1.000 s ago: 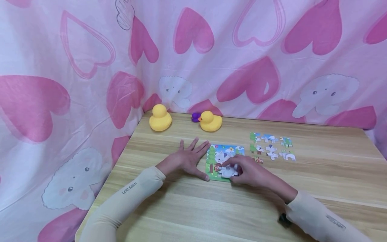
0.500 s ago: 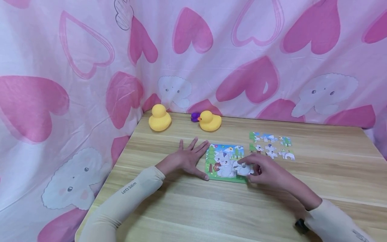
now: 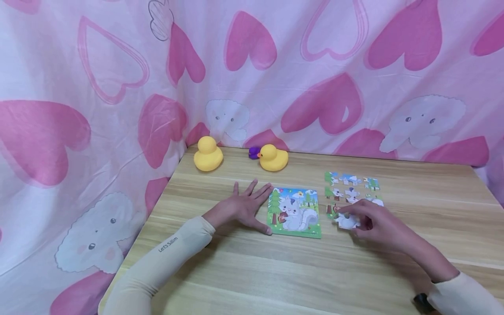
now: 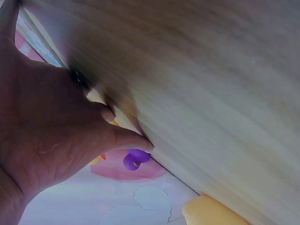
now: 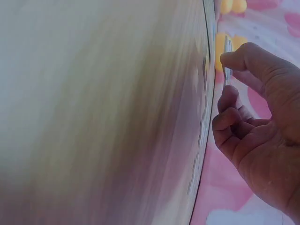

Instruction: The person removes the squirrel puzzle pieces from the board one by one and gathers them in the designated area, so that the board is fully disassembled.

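My right hand (image 3: 378, 221) pinches a white puzzle piece (image 3: 347, 221) between thumb and fingers, right at the front of the loose puzzle pieces (image 3: 352, 194). In the right wrist view the piece (image 5: 228, 61) shows edge-on at the fingertips, raised over the table. Several of those loose pieces lie in rough rows, some partly covered by the hand. A square squirrel picture board (image 3: 293, 212) lies flat left of them, its whole picture visible. My left hand (image 3: 248, 208) rests with fingers spread on the table, fingertips and thumb at the board's left edge.
At the back of the wooden table (image 3: 252, 271) stand a yellow rubber duck (image 3: 208, 156) and a second yellow duck (image 3: 274, 158), with a small purple duck (image 3: 254, 152) beside the second. A pink heart-print curtain (image 3: 252, 100) hangs behind and to the left.
My right hand has lifted the puzzle piece off the squirrel board and carried it right to the loose pieces, uncovering the board. My left hand has stayed still.
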{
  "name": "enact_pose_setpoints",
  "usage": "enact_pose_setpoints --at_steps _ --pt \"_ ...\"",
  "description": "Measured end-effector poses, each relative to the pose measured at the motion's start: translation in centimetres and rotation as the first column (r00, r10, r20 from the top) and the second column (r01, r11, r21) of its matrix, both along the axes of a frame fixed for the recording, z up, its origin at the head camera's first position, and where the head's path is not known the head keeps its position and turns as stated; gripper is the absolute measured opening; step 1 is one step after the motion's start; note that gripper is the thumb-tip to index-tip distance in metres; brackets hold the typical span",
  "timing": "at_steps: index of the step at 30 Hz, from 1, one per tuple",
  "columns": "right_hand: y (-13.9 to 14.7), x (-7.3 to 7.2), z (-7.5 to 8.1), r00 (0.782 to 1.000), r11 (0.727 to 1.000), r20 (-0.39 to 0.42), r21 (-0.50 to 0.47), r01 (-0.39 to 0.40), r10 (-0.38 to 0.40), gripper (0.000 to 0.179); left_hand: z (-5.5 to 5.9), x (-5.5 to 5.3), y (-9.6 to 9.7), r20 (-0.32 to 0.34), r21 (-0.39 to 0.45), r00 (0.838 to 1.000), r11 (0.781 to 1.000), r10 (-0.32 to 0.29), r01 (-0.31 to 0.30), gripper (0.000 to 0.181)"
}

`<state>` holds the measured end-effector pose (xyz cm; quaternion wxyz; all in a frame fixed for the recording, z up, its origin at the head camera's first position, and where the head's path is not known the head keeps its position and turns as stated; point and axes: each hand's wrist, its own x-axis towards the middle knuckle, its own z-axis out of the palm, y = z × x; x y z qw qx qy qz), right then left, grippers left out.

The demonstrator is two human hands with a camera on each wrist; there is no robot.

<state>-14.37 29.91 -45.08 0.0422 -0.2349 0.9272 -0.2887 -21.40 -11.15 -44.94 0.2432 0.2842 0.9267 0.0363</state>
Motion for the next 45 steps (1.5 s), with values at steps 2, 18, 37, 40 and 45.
enact_pose_setpoints --at_steps 2,18,37,40,45 --pt "0.7 0.0 0.1 0.999 0.999 -0.020 0.038 0.025 -0.025 0.060 0.0 0.0 0.0 -0.001 -0.002 1.000 1.000 0.001 -0.001 0.136" --pt "2.7 -1.7 -0.1 1.000 0.986 0.010 0.165 0.007 -0.009 0.054 -0.2 0.0 -0.1 -0.007 0.006 1.000 1.000 0.004 -0.004 0.137" --pt "0.6 -1.2 1.0 1.000 0.985 -0.003 0.170 -0.001 0.001 0.050 -0.3 -0.1 -0.1 -0.009 0.000 1.000 1.000 0.000 0.000 0.138" --pt "-0.9 -1.0 0.8 1.000 0.986 -0.024 0.164 -0.011 0.015 0.048 -0.3 -0.2 -0.1 -0.012 0.003 1.000 1.000 0.000 0.000 0.137" --pt "-3.5 -0.9 0.8 0.998 0.984 -0.034 0.175 -0.045 0.051 0.048 -0.4 -0.1 0.0 -0.007 0.000 1.000 1.000 0.004 -0.004 0.137"
